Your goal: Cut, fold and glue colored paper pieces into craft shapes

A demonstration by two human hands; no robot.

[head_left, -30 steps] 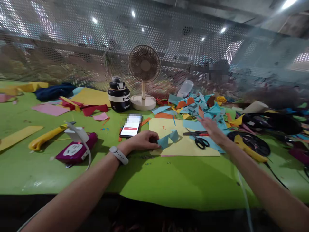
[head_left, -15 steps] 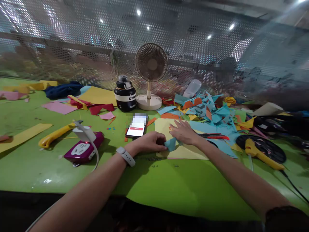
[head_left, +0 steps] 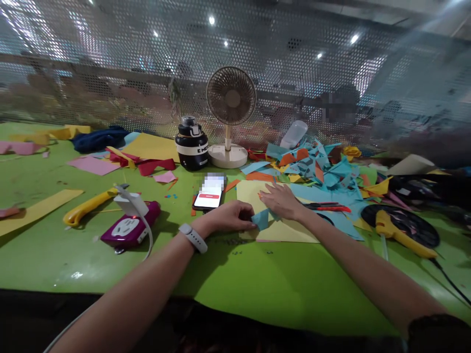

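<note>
My left hand, with a pale band on its wrist, pinches the edge of a small blue paper piece over the yellow sheet. Beside it, my right hand lies palm down on the sheet with its fingers spread. A bit of orange shows by its fingertips. Part of the blue piece runs towards the right palm, and what is beneath that palm is hidden. Red-and-black scissors lie just right of my right hand, across the yellow and blue sheets.
A lit phone, a black bottle and a fan stand or lie beyond my hands. At left are a purple power strip and a yellow-handled tool. Paper scraps and a yellow glue gun are at right.
The fingers of my right hand have drawn slightly to the right on the sheet. My left hand keeps its pinch on the blue piece. The whole view has shifted very slightly.
</note>
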